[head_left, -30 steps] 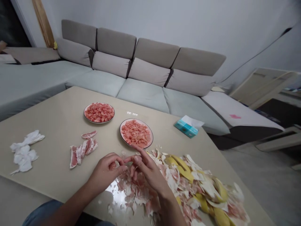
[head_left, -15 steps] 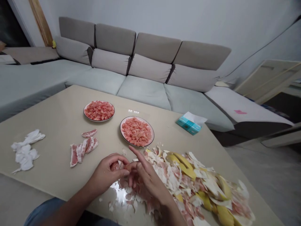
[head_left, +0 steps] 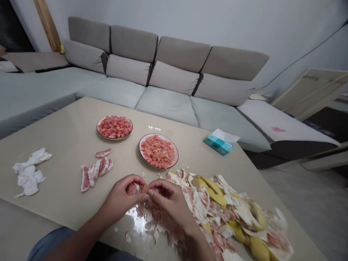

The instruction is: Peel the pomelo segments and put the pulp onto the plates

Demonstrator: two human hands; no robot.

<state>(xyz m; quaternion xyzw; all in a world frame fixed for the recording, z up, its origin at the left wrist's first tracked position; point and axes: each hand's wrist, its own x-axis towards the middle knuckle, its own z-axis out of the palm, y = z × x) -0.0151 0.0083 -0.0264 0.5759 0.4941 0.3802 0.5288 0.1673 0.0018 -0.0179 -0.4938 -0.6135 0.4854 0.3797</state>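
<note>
Right hand (head_left: pixel 171 203) just curled in; its fingers and the left hand's (head_left: pixel 119 198) now pinch the pomelo segment (head_left: pixel 131 189): likely two-handed peeling.

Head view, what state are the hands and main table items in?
Left bare hand: curled around reddish fruit flesh
Right bare hand: pinching at it
Left round white plate: heaped
Right round white plate: heaped
Blue cardboard tissue box: open, tissue protruding
White tissues: crumpled
Pale red fruit segments: one apart, others clustered
Yellow and white peel: torn, heaped
</note>
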